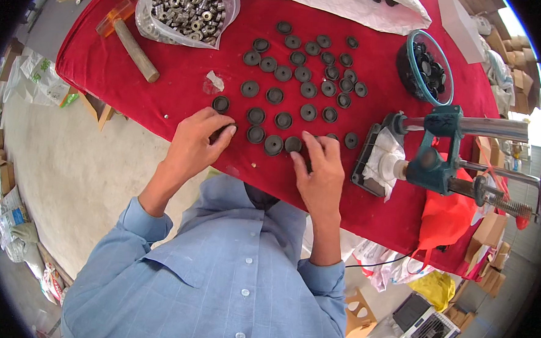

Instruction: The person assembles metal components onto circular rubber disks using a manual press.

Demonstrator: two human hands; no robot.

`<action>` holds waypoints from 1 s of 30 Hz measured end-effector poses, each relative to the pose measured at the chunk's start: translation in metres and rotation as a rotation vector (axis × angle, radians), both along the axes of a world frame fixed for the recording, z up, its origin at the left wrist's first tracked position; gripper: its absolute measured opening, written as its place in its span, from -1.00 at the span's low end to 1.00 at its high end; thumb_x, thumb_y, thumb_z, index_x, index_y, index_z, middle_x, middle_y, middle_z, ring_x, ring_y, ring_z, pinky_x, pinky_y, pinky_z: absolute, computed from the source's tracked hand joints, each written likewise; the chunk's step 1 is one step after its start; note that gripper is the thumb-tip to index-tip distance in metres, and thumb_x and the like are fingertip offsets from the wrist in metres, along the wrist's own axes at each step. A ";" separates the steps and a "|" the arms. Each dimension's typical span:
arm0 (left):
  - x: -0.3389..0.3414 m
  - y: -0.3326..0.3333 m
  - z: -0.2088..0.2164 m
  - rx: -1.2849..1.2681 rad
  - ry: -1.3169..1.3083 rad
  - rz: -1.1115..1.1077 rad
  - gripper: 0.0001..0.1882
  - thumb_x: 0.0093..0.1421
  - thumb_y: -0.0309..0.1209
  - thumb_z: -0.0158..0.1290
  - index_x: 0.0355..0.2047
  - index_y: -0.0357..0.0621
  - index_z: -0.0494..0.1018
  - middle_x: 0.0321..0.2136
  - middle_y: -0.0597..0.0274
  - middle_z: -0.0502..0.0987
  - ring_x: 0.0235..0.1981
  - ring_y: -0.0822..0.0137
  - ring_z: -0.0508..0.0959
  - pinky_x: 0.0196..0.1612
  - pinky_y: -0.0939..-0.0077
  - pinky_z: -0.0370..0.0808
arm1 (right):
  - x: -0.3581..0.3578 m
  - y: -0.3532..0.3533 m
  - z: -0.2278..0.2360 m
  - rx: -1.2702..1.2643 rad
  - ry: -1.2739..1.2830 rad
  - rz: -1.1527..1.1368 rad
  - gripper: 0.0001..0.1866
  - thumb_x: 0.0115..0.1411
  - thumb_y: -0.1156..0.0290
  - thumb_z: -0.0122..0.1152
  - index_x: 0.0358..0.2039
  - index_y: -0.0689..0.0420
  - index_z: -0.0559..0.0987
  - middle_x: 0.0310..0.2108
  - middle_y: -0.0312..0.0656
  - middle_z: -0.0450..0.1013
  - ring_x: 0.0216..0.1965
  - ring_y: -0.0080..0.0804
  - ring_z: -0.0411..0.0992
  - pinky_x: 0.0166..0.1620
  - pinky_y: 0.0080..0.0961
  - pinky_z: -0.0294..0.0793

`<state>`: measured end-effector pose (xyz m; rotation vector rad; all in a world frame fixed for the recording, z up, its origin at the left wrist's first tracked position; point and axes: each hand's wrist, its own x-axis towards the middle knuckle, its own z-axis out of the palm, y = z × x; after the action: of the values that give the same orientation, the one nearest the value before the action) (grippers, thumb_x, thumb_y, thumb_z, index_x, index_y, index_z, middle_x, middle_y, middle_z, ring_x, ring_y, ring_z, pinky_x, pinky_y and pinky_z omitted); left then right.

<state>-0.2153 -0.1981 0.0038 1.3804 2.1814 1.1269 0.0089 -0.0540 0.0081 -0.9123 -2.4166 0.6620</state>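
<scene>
Many black round discs (282, 73) with raised rims and small central holes lie spread over the red cloth, most with the recessed side up. My left hand (197, 139) is at the near left of the spread, its thumb and index finger pinched around the edge of a dark disc that is mostly hidden. Another disc (220, 104) lies just beyond its knuckles. At the near edge of the spread, my right hand (320, 171) has its thumb and index fingertips against the rim of a disc (292, 144).
A green hand press (438, 147) stands at the right, beside a clear bowl (451, 80) of black parts. A bag of metal bearings (190, 12) and a wooden-handled mallet (136, 50) lie at the far left. A red bag (445, 221) hangs near the table's right edge.
</scene>
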 end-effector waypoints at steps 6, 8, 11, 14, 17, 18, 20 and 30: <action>0.003 0.010 -0.002 0.081 0.199 0.038 -0.68 0.14 -0.38 0.35 -0.09 -0.16 0.63 -0.28 0.07 0.54 -0.26 0.03 0.59 -0.26 0.18 0.54 | -0.008 0.001 -0.001 -0.070 -0.001 0.054 -0.68 0.10 0.54 0.46 -0.12 0.19 0.61 -0.09 -0.04 0.45 -0.11 0.00 0.51 -0.07 -0.14 0.54; 0.015 0.016 0.001 0.152 0.236 -0.024 -0.63 0.12 -0.36 0.36 -0.07 -0.17 0.62 -0.25 0.06 0.53 -0.21 0.03 0.58 -0.22 0.16 0.53 | -0.005 0.002 0.001 -0.175 0.028 0.042 -0.71 0.09 0.56 0.45 -0.15 0.20 0.60 -0.12 -0.05 0.46 -0.11 0.00 0.52 -0.07 -0.15 0.54; 0.034 0.029 0.001 0.144 0.212 -0.171 -0.57 0.07 -0.40 0.40 -0.03 -0.18 0.61 -0.19 0.06 0.51 -0.13 0.03 0.56 -0.12 0.16 0.53 | -0.006 0.006 -0.001 -0.194 0.095 -0.004 -0.75 0.10 0.59 0.42 -0.19 0.21 0.59 -0.17 -0.06 0.48 -0.13 -0.01 0.52 -0.07 -0.17 0.55; 0.041 0.038 -0.007 0.073 0.229 -0.266 -0.48 0.05 -0.36 0.41 0.04 -0.17 0.58 -0.15 0.10 0.46 -0.13 0.06 0.50 -0.07 0.15 0.46 | -0.011 0.013 -0.007 -0.002 0.105 -0.002 -0.78 0.12 0.62 0.38 -0.20 0.23 0.59 -0.17 -0.06 0.49 -0.13 -0.01 0.52 -0.07 -0.17 0.55; 0.042 0.041 -0.004 0.078 0.209 -0.308 -0.54 0.05 -0.40 0.40 0.00 -0.17 0.61 -0.17 0.11 0.46 -0.14 0.07 0.50 -0.07 0.15 0.46 | -0.011 0.014 -0.012 0.153 0.051 0.065 -0.77 0.15 0.63 0.32 -0.15 0.24 0.61 -0.13 -0.04 0.50 -0.13 0.00 0.52 -0.05 -0.15 0.55; 0.041 0.042 -0.006 0.078 0.208 -0.309 -0.54 0.05 -0.40 0.40 0.00 -0.17 0.61 -0.17 0.11 0.46 -0.14 0.07 0.50 -0.07 0.15 0.46 | -0.009 0.013 -0.011 0.199 0.045 0.046 -0.75 0.16 0.63 0.31 -0.12 0.24 0.62 -0.12 -0.04 0.51 -0.12 0.00 0.52 -0.04 -0.15 0.55; 0.038 0.042 -0.012 0.110 0.200 -0.359 -0.58 0.05 -0.45 0.41 -0.05 -0.21 0.63 -0.22 0.13 0.49 -0.17 0.10 0.53 -0.15 0.22 0.49 | -0.007 0.010 -0.010 0.243 0.041 0.031 -0.72 0.16 0.63 0.31 -0.09 0.24 0.62 -0.10 -0.03 0.51 -0.11 0.01 0.52 -0.02 -0.16 0.55; -0.007 -0.021 0.010 -0.153 -0.347 0.009 -0.59 0.14 -0.54 0.38 -0.03 -0.22 0.51 -0.37 0.21 0.58 -0.44 0.43 0.51 -0.41 0.48 0.42 | 0.033 -0.014 -0.009 0.121 0.038 -0.145 -0.55 0.16 0.64 0.32 0.10 0.22 0.61 0.12 0.04 0.47 0.11 0.04 0.48 0.14 -0.18 0.51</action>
<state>-0.2225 -0.2189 0.0136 1.0250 1.9781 1.0849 0.0423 -0.0682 -0.0009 -1.0034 -2.3036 0.4710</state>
